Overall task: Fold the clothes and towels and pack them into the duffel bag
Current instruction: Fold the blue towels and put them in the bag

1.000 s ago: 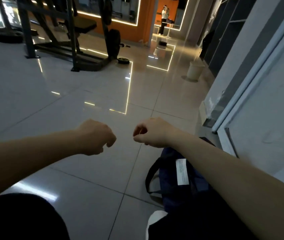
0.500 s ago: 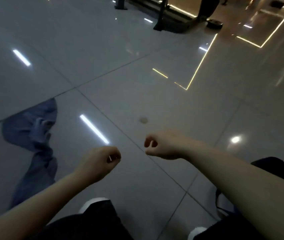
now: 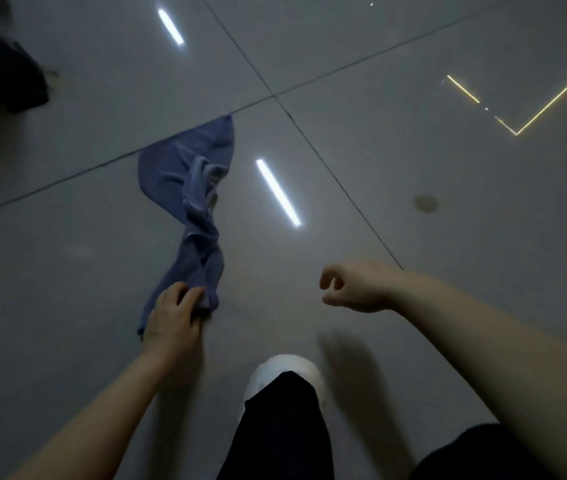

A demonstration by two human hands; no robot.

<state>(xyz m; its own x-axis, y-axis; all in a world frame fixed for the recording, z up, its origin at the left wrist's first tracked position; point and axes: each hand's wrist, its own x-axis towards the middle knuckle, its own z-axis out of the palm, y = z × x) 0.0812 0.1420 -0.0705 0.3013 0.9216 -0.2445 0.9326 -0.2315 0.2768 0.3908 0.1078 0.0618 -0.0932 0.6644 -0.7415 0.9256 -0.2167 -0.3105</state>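
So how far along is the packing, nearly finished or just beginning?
Just beginning, it seems. Nothing looks folded yet: the blue towel lies twisted and crumpled on the tiled floor. In hand: the left hand grips its near end, while the right hand hovers loosely curled, holding nothing. Folding and packing remain; no bag is clearly in view.

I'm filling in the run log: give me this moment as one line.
stage: pickup | left hand: gripping near end of blue towel | right hand: loosely curled, empty | towel: twisted, unfolded, on floor

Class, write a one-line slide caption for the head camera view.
Left hand grips the near end of a twisted blue towel on the tiled floor; right hand hovers loosely curled.
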